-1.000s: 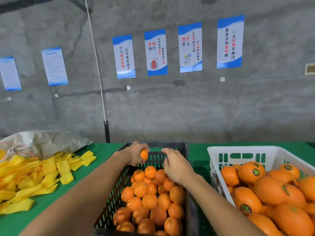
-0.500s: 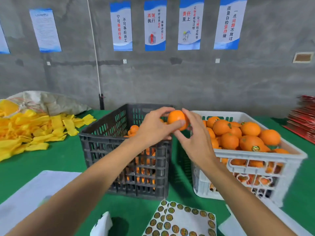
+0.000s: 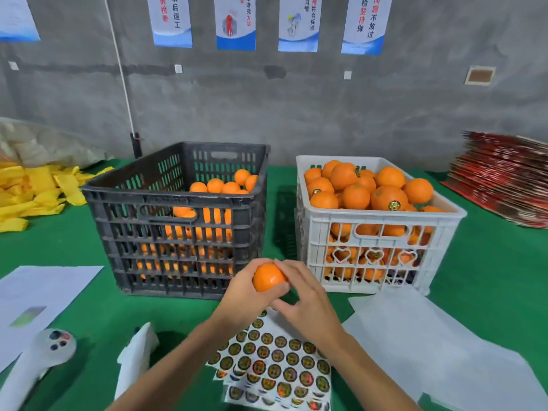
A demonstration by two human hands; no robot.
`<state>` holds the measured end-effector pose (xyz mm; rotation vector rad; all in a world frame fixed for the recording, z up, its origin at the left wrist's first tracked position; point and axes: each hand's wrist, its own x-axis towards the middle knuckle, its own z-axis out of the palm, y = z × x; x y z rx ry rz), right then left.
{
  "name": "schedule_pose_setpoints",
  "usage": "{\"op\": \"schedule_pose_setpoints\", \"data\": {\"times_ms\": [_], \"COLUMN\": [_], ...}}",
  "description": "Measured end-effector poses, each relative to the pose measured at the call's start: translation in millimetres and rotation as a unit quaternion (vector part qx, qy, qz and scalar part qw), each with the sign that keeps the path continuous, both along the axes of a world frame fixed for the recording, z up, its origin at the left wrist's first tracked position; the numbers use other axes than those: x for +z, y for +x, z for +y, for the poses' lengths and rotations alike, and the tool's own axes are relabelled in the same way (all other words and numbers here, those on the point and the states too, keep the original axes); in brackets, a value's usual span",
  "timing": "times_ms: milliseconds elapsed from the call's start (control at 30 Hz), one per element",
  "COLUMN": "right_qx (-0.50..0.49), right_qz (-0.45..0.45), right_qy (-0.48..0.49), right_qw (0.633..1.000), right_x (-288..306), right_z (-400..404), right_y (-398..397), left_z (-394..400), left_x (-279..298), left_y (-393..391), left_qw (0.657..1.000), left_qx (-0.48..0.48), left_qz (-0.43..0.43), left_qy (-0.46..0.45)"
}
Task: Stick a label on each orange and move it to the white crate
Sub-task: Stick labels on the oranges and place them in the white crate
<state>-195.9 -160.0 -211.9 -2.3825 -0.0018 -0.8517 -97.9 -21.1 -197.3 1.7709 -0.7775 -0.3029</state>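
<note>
An orange (image 3: 267,277) is held low over the green table, in front of the gap between two crates. My left hand (image 3: 243,295) cups it from the left and below; my right hand (image 3: 302,295) curls round its right side. A sheet of round gold-and-black labels (image 3: 275,363) lies just below my hands. The black crate (image 3: 178,221) on the left holds several unlabelled oranges. The white crate (image 3: 376,232) on the right is heaped with oranges, some showing labels.
White backing sheets (image 3: 421,345) lie at the right front and another white sheet (image 3: 38,295) at the left. A white tool (image 3: 38,360) lies at the front left. Yellow wrappers (image 3: 32,191) pile at the far left; red cartons (image 3: 504,176) stack at the far right.
Both hands have brought the orange out of the black crate and down toward me, to just above the label sheet. The camera has tilted downward.
</note>
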Motion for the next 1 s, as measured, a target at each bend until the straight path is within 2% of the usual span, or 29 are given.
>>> {"op": "schedule_pose_setpoints", "data": {"times_ms": [100,167,233,400,567,733,1000], "right_qx": [0.003,-0.008,-0.010,-0.008,-0.006,0.006,0.003], "right_qz": [0.095,0.190,0.236,0.230,0.220,0.209,0.207], "right_qy": [0.013,-0.017,-0.052,0.034,0.140,0.147,0.083], "right_qw": [0.995,0.982,0.970,0.972,0.965,0.967,0.975], "right_x": [-18,-30,-39,-46,-40,-43,-51], "right_z": [-4,-11,-16,-22,-32,-32,-30], "right_y": [2,4,6,16,23,21,24], "left_z": [6,11,15,18,23,23,24], "left_x": [-28,-45,-58,-65,-64,-61,-67], "left_y": [-1,-2,-2,2,-3,-7,-10], "left_qw": [0.999,0.998,0.995,0.987,0.989,0.993,0.995], "left_qx": [0.038,0.058,0.074,0.062,0.055,0.058,0.069], "left_qz": [0.014,0.021,0.054,0.111,0.116,0.090,0.049], "left_qy": [-0.004,-0.017,-0.049,-0.098,-0.076,-0.057,-0.049]}}
